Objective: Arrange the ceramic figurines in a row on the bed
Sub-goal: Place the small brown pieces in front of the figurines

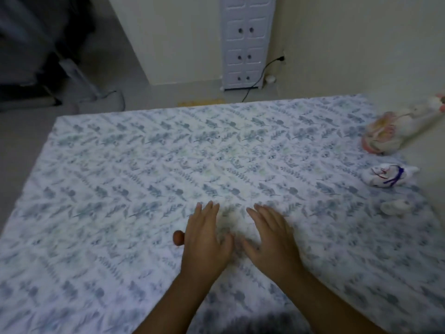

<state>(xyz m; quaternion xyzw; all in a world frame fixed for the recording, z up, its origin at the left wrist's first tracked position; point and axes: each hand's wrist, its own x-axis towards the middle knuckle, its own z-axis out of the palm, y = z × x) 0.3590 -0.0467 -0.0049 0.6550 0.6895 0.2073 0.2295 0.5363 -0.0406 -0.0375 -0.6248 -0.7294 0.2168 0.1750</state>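
Both hands flat and empty over bed (120,177), near edge, palms down, fingers spread.

Largest first: leaf-print bedsheet bare across its middle, likely where the row will go. Left hand (207,239) hovers just beside a small brown figurine (178,237); contact unclear. Right hand (269,239) holds nothing. Three pale figurines lie scattered along the right edge: pink-striped one (380,133), white one with purple lines (390,175), small white one (396,207). Frame blurred.

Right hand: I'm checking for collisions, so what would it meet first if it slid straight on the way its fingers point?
Only bare bedsheet, as far as the blurred picture shows; the right hand points up-left, away from the figurines at the bed's right edge.
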